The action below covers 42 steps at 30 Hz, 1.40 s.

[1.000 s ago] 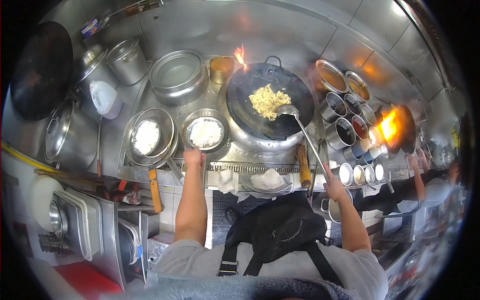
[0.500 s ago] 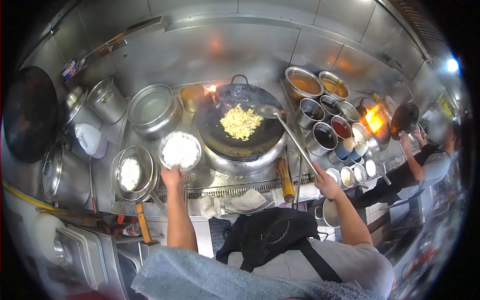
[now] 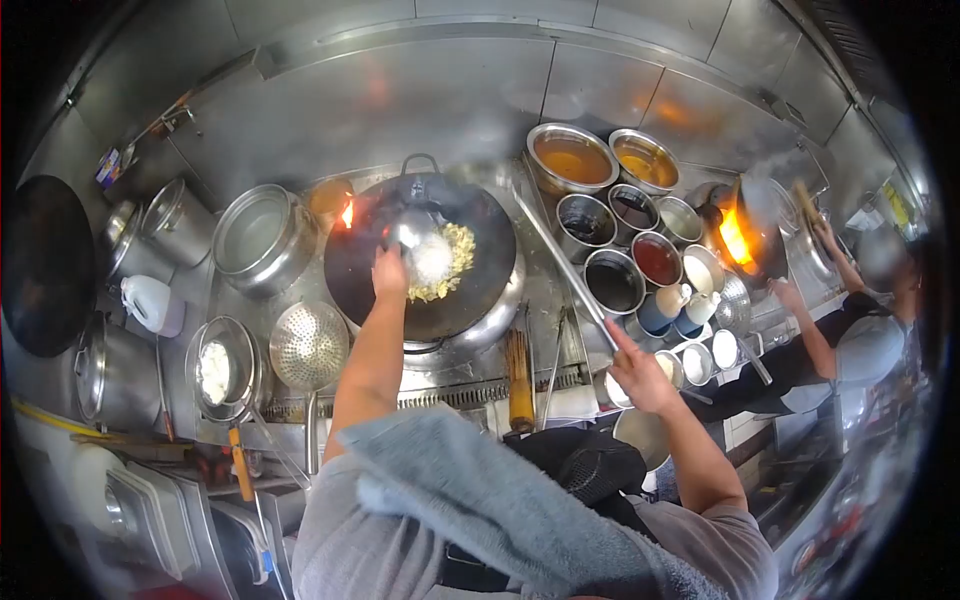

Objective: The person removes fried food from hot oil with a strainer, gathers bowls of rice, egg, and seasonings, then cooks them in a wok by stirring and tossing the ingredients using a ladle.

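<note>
A: What does the wok (image 3: 488, 290) look like to you?
B: Dark metal, mostly matt; the ladle shaft (image 3: 566, 270), by contrast, is smooth, shiny steel

A: And the round strainer (image 3: 310, 345)?
B: Bright metal as well, though its surface is pierced all over with little holes

A: Anything soft?
B: The towel (image 3: 480, 505), a rough, fluffy cloth with no gloss, and the shirt (image 3: 340, 530), a flatter, matt fabric

A: How about the brush (image 3: 520, 400)?
B: Coarse, dry-looking bristles, and a smooth handle that looks like wood

A: The jug (image 3: 152, 306)?
B: Smooth, cloudy plastic, whereas the wall panels (image 3: 450, 90) are sheet metal, satiny, with blurred reflections
</note>
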### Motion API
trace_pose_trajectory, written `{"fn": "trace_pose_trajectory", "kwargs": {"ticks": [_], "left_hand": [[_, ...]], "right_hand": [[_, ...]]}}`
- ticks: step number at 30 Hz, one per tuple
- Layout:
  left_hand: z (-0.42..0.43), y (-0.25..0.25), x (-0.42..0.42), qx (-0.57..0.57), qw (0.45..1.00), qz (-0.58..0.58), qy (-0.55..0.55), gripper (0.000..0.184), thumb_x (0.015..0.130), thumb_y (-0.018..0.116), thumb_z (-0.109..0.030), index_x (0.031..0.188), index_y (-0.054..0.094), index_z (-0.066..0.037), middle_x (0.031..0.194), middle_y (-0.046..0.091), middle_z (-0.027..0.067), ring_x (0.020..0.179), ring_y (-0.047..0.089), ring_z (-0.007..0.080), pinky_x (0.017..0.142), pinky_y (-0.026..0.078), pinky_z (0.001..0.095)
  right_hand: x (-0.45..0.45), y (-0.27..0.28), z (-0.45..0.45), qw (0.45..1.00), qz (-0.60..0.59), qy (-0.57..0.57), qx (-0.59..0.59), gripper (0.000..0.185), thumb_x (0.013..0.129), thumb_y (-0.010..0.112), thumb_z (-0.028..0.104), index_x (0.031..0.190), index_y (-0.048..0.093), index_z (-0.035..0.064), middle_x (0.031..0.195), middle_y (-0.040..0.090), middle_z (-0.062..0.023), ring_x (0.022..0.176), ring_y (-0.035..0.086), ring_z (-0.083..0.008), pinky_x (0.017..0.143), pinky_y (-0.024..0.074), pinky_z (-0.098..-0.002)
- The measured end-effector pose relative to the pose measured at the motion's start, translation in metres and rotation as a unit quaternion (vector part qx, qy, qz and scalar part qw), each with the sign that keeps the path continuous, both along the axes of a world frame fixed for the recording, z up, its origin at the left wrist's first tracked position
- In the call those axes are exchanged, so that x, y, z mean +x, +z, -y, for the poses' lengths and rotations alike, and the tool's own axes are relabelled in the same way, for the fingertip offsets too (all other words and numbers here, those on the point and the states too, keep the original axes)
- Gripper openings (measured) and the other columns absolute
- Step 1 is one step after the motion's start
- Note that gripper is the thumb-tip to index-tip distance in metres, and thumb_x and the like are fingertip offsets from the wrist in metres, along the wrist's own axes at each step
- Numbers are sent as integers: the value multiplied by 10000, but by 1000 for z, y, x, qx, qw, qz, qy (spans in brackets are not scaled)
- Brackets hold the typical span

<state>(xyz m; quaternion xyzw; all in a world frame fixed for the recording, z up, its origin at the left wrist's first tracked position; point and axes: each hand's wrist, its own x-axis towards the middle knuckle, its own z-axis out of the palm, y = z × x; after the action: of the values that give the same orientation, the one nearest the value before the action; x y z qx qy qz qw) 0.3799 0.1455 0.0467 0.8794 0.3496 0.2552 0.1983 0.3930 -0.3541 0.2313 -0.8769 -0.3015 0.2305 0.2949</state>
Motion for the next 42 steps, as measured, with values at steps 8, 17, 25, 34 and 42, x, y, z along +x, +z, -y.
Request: {"fn": "trace_pose_trajectory", "kwargs": {"ticks": [8,17,25,34,42], "left_hand": [[-58,72,-61,-19,992,37,116,165,786,654,-146,858,595,-10,870,652,250,892,636,433,793,485,512],[-20,86,-200,-276,893,347,78,225,889,611,-51,748,437,-33,750,540,64,680,611,158,589,591,318],[20,92,-299,-437,772,458,55,30,934,558,-44,943,533,-28,934,608,86,761,647,170,642,597,301],[2,86,-327,-502,753,425,19,75,937,556,-64,1011,545,-58,924,645,69,747,669,165,635,576,278],[-11,83,-363,-508,746,428,29,52,940,549,-69,991,538,-63,907,651,75,719,676,171,604,575,267]], "right_hand": [[-7,112,-31,969,146,121,157,595,848,540,-30,1411,460,146,943,637,-175,744,609,-257,744,487,-350],[9,-43,-107,921,-380,76,39,561,952,470,96,1470,362,283,584,388,20,455,428,-88,440,424,-270],[-58,67,-138,990,-84,85,70,594,959,456,66,1480,338,326,628,394,23,446,392,-83,421,388,-230],[-56,-15,-199,991,-100,86,-36,627,935,447,32,1491,320,291,627,415,17,459,413,-75,416,377,-231],[-92,-31,-197,908,-390,21,151,638,942,439,11,1510,276,251,644,408,17,493,397,-73,422,383,-230]]}}
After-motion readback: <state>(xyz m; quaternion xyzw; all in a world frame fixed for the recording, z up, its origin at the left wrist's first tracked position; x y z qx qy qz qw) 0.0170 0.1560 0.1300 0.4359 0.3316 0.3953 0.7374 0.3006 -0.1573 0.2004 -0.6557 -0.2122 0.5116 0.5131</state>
